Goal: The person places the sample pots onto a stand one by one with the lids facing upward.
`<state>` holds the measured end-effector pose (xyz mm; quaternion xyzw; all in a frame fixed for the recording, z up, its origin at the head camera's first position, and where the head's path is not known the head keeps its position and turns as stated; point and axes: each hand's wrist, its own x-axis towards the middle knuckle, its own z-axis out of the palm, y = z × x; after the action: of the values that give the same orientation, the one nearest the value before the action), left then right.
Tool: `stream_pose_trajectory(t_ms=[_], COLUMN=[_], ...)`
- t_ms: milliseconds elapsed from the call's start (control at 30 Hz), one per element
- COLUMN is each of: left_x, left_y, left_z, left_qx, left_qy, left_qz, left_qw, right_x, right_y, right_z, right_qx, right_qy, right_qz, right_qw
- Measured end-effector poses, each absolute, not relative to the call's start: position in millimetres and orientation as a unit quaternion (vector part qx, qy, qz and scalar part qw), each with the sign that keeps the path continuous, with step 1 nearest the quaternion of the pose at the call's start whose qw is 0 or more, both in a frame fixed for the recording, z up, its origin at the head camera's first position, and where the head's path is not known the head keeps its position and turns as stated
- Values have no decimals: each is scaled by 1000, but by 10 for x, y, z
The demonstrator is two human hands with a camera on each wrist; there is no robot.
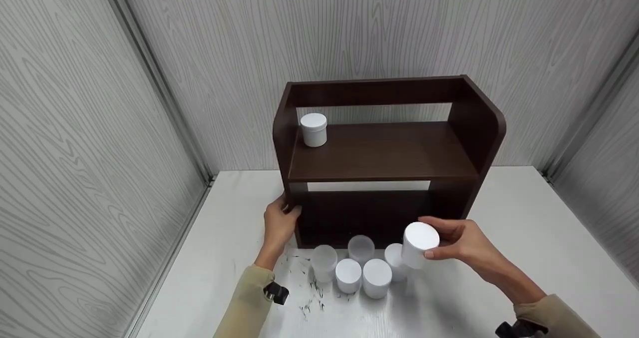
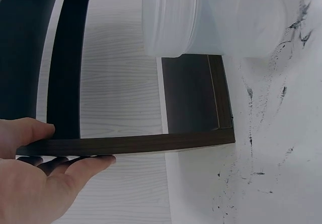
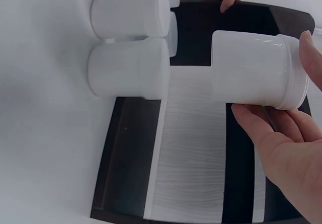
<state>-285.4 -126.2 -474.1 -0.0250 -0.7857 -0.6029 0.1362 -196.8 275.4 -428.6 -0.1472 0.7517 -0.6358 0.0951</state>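
Observation:
My right hand (image 1: 464, 240) holds a white lidded jar (image 1: 421, 245) upright above the table, in front of the lower right of a dark brown two-tier shelf (image 1: 389, 151). In the right wrist view the thumb and fingers grip this jar (image 3: 251, 68) near its lid. At the far left, my left hand (image 1: 280, 223) grips the shelf's left side panel; the left wrist view has the thumb on one face of the panel (image 2: 136, 143) and fingers on the other. One white jar (image 1: 314, 131) stands at the left end of the upper tier.
Just before the shelf's front edge stand several jars: white ones (image 1: 377, 278) and frosted, see-through ones (image 1: 324, 263). Dark scuff marks (image 1: 314, 290) streak the white table (image 1: 199, 288). Grey wood-grain panels (image 1: 239, 78) rise behind and at both sides.

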Motion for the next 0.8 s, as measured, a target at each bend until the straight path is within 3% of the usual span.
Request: stream_pose_trajectory(t_ms=[800], left_x=[-2834], left_y=[-1194], left_z=[-4706], left_qx=[-7], left_qy=[-780], left_qz=[-607], left_qw=[152], right_x=[-2102], right_y=[2218], right_z=[-3413], right_qx=[-159], right_qy=[751], right_qz=[-638], right_qw=[64])
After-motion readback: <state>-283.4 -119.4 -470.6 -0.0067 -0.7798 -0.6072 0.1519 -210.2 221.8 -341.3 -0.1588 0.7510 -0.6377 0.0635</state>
